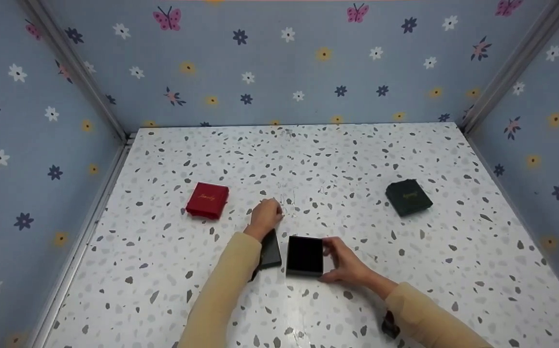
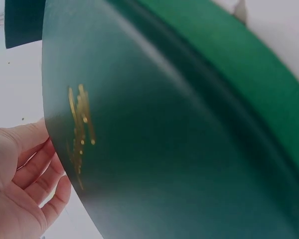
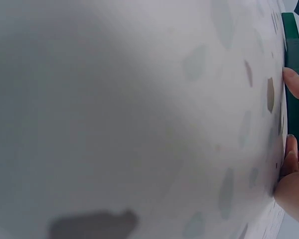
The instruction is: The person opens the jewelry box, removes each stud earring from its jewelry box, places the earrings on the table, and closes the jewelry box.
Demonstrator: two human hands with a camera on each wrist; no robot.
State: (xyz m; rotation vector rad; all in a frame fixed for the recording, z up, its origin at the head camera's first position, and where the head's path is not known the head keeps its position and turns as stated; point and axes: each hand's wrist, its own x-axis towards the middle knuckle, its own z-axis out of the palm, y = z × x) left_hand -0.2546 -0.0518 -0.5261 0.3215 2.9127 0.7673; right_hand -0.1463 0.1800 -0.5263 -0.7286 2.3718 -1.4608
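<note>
An open-topped dark green jewelry box base [image 1: 305,274] with a black inside stands near the table's middle. My right hand [image 1: 347,266] grips its right side, thumb at the near corner and fingers at the far one; the right wrist view shows the fingers on the green wall [image 3: 298,114]. Its dark green lid [image 1: 271,251] lies to the left, under my left wrist, and gold lettering shows on it in the left wrist view. My left hand [image 1: 265,215] is beyond the lid, fingers bent, beside faint thin chain-like lines [image 1: 293,195] on the table. The lid hides what its fingertips touch.
A closed red jewelry box [image 1: 207,200] with gold lettering sits at the left. Another dark green box [image 1: 408,197] lies turned at the right. Flower-patterned panels [image 1: 269,63] border the speckled white table [image 1: 356,159] at the back and both sides.
</note>
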